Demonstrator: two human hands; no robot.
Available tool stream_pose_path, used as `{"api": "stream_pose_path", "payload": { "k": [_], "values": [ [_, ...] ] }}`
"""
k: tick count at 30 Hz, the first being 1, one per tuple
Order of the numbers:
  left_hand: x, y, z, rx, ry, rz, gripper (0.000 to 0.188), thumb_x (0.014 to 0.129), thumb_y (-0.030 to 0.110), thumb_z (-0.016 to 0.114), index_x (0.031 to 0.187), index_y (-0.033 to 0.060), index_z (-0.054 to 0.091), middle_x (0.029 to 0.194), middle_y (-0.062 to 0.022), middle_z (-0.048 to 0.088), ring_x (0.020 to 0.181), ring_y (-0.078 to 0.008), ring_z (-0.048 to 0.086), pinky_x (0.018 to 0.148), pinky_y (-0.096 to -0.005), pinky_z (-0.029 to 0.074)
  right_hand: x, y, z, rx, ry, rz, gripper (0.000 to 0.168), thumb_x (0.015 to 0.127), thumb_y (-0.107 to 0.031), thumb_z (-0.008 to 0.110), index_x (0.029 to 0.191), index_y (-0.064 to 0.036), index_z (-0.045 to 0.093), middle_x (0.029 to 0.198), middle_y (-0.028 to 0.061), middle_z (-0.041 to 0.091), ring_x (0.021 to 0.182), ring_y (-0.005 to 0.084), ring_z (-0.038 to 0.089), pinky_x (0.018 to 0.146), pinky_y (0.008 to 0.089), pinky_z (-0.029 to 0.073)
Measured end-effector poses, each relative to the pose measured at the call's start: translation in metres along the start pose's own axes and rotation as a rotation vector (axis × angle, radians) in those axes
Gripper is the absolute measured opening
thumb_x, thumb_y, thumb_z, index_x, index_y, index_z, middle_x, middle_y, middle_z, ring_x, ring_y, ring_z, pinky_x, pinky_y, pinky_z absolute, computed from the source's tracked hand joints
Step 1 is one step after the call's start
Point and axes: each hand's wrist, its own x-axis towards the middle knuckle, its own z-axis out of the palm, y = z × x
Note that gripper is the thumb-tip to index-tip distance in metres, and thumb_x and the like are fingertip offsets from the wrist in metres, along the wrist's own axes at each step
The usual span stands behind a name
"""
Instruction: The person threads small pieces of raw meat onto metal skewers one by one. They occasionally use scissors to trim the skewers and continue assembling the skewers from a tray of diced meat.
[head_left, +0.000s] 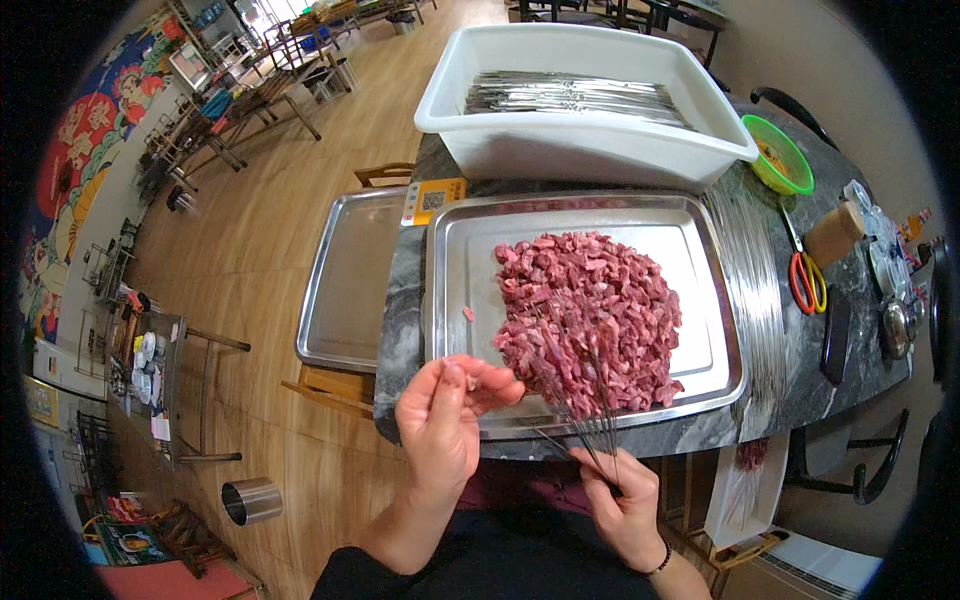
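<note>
My right hand (619, 491) is closed around a fanned bundle of thin metal skewers (596, 431) at the near edge of the table. Their far ends lie over a heap of raw, cut red meat (600, 300), and some seem to carry meat. One skewer slants left from the bundle, towards my left hand (454, 420). That hand is raised at the tray's near left corner, its fingers curled, with a small bit that looks like meat at the fingertips. The heap rests in a steel tray (469, 255), where a small loose piece (469, 313) lies to the left.
Behind the tray stands a white plastic tub (577, 142) of metal skewers. More skewers (757, 315) lie to the right, near scissors (806, 281) and a green bowl (780, 157). Another steel tray (352, 277) is at left. A white container (746, 495) stands below the table at right.
</note>
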Motion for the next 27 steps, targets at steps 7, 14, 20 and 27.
{"api": "stream_pose_path", "payload": {
  "k": [7, 14, 20, 27],
  "values": [
    [-0.030, -0.002, 0.008, 0.072, -0.124, -0.031, 0.025, 0.101, 0.025, 0.053, 0.095, 0.0020, 0.062, 0.092, -0.0144, 0.068, 0.081, -0.0245, 0.068, 0.074, -0.0406, 0.058, -0.010, 0.002, 0.010, 0.155, -0.053, 0.019, 0.032, 0.082, 0.010, 0.055, 0.109, 0.002, 0.068, 0.084, 0.0077, 0.062, 0.073, 0.0138, 0.058, 0.068, 0.0258, 0.046],
    [0.035, 0.010, 0.002, 1.234, -0.442, 0.448, 0.015, 0.083, 0.007, 0.067, 0.097, 0.0014, 0.068, 0.083, -0.0124, 0.062, 0.077, -0.0277, 0.064, 0.072, -0.0354, 0.052, -0.010, 0.009, -0.001, 0.146, 0.191, 0.049, 0.028, 0.085, 0.005, 0.060, 0.111, 0.000, 0.069, 0.083, 0.0049, 0.062, 0.073, 0.0119, 0.054, 0.070, 0.0242, 0.044],
    [0.075, 0.006, -0.005, 1.474, -0.504, 0.470, 0.009, 0.081, 0.006, 0.067, 0.089, 0.0015, 0.068, 0.079, -0.0119, 0.059, 0.076, -0.0276, 0.062, 0.069, -0.0371, 0.050, -0.010, 0.007, -0.004, 0.154, 0.162, 0.084, 0.025, 0.086, 0.003, 0.059, 0.110, 0.002, 0.068, 0.080, 0.0025, 0.059, 0.074, 0.0101, 0.051, 0.070, 0.0230, 0.041],
    [0.050, 0.014, -0.022, 0.227, -0.095, -0.207, 0.021, 0.096, 0.022, 0.061, 0.094, 0.0010, 0.062, 0.088, -0.0131, 0.070, 0.075, -0.0216, 0.070, 0.066, -0.0327, 0.058, -0.010, 0.009, -0.005, 0.099, 0.040, 0.067, 0.029, 0.082, 0.006, 0.057, 0.108, 0.001, 0.069, 0.078, 0.0058, 0.060, 0.070, 0.0131, 0.054, 0.067, 0.0245, 0.043]
  ]
}}
